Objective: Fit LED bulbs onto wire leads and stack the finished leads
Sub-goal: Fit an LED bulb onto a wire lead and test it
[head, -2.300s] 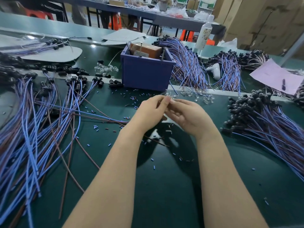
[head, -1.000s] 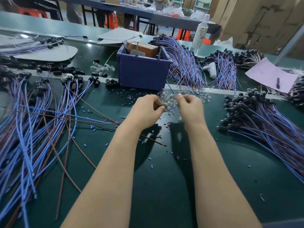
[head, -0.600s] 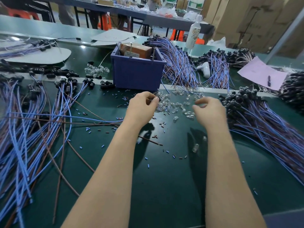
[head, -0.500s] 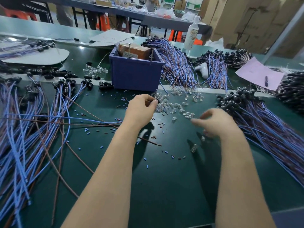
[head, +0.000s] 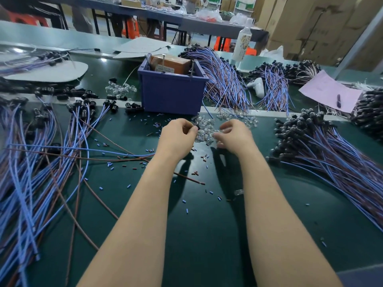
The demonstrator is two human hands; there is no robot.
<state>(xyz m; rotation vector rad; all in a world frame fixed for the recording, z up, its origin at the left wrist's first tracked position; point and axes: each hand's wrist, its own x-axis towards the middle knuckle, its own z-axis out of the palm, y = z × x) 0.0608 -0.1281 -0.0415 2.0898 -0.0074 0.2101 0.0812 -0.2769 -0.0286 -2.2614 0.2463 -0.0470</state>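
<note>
Left hand (head: 176,139) pinches one little round black socket (head: 197,127); right hand (head: 235,138) curled over the heap of clear glassy bulbs (head: 205,132), can't tell if it's got one.

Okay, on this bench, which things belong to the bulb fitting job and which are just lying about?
Job: left hand pinching a black socket; right hand at the clear LED bulbs; loose leads on the left; stacked leads on the right.
Lying about: blue bin; white bottle; pink paper with pen; cut insulation bits.
</note>
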